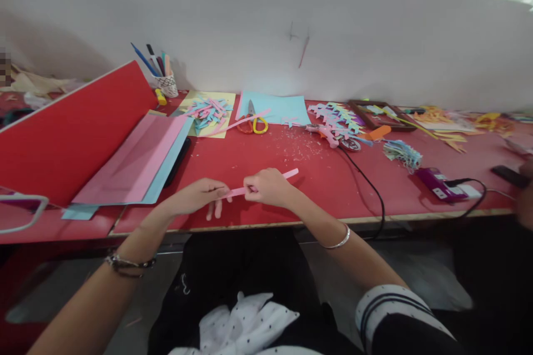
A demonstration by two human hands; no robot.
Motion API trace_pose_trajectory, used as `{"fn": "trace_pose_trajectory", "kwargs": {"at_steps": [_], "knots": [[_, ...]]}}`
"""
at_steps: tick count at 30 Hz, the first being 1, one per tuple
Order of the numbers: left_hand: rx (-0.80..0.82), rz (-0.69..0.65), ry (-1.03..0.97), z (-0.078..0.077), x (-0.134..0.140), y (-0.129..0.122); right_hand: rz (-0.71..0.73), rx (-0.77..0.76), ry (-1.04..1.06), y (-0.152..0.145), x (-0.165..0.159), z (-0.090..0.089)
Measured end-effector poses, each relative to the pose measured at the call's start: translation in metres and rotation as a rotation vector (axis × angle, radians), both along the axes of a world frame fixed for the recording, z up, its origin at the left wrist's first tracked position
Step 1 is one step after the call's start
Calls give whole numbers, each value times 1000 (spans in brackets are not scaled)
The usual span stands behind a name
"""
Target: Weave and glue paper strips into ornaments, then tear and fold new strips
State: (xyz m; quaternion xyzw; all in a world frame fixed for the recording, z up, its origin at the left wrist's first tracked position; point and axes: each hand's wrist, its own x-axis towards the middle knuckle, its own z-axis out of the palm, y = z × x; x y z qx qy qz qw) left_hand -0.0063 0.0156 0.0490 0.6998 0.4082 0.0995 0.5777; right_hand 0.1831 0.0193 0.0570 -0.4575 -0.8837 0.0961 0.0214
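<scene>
A narrow pink paper strip [238, 192] stretches between my hands, just over the front of the red table. My left hand [204, 195] pinches its left end between thumb and finger, the lower fingers hanging loosely. Closed around the strip further along is my right hand [268, 187], and the strip's far end sticks out past the knuckles to the right. Beyond the hands lie scissors [252, 117] with red and yellow handles, beside a heap of cut pink and blue paper pieces [210, 112] on a yellow sheet.
Pink and blue sheets [133, 161] lie at left by a red board [79, 122]. A pen cup [167, 85] stands against the wall. To the right are a pink glue gun [327, 134] with a black cord, folded paper chains [337, 119] and a purple power strip [440, 184].
</scene>
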Motion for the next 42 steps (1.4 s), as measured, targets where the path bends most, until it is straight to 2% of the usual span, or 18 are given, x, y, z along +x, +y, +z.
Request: {"fn": "trace_pose_trajectory", "kwargs": {"at_steps": [4, 9, 16, 22, 24, 26, 30, 32, 35, 38, 42], "knots": [[9, 0, 15, -1, -2, -2, -18, 13, 24, -2, 9, -4], [36, 30, 72, 0, -17, -6, -77, -65, 114, -4, 34, -5], [-53, 32, 134, 2, -28, -13, -64, -115, 248, -10, 55, -10], [-33, 35, 123, -1, -37, -13, -95, -110, 367, -8, 79, -9], [-30, 33, 124, -2, -36, -13, -108, -95, 339, -6, 87, -9], [-17, 34, 130, -2, -31, -13, -148, -17, 282, -5, 91, -9], [45, 22, 145, -1, -14, -12, -220, 336, 322, -11, 70, -9], [83, 1, 117, 0, -3, -12, -103, 400, 357, -17, 46, -10], [127, -5, 45, 5, 9, -12, 90, 283, 358, -25, 12, -9], [139, -6, 13, 6, 14, -12, 53, 154, 314, -26, -3, -5], [148, 11, 39, 1, 17, -13, 0, 16, 317, -23, -1, -1]]}}
